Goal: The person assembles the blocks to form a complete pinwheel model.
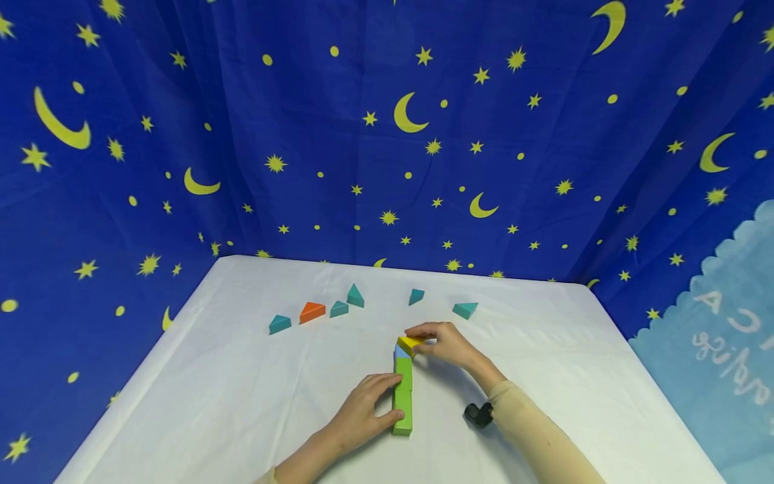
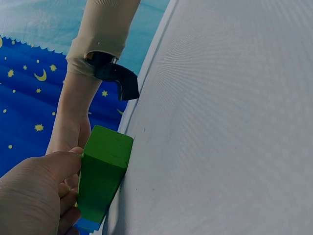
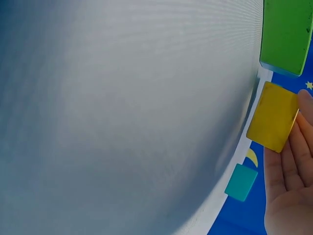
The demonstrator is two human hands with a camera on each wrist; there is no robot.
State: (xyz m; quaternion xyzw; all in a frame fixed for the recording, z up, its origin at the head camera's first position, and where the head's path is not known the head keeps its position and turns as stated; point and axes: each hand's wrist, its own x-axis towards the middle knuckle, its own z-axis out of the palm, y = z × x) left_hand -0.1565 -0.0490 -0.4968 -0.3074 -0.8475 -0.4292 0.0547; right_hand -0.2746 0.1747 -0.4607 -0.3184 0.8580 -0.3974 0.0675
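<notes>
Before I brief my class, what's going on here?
At a white table, a person's left hand touches two green blocks set end to end, with a blue piece at the far end. Their right hand holds a yellow block next to the blue piece. Five teal blocks and one orange block lie farther back.

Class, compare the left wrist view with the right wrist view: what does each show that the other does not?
Only the left wrist view shows the left hand, the beige sleeve on the other arm, the black device at its cuff and the scalloped light-blue cloth.

Only the right wrist view shows a teal block and the broad rectangular face of the yellow block.

Both show a green block (perhaps not the same one), the right hand, the white tabletop and the star-patterned blue curtain.
</notes>
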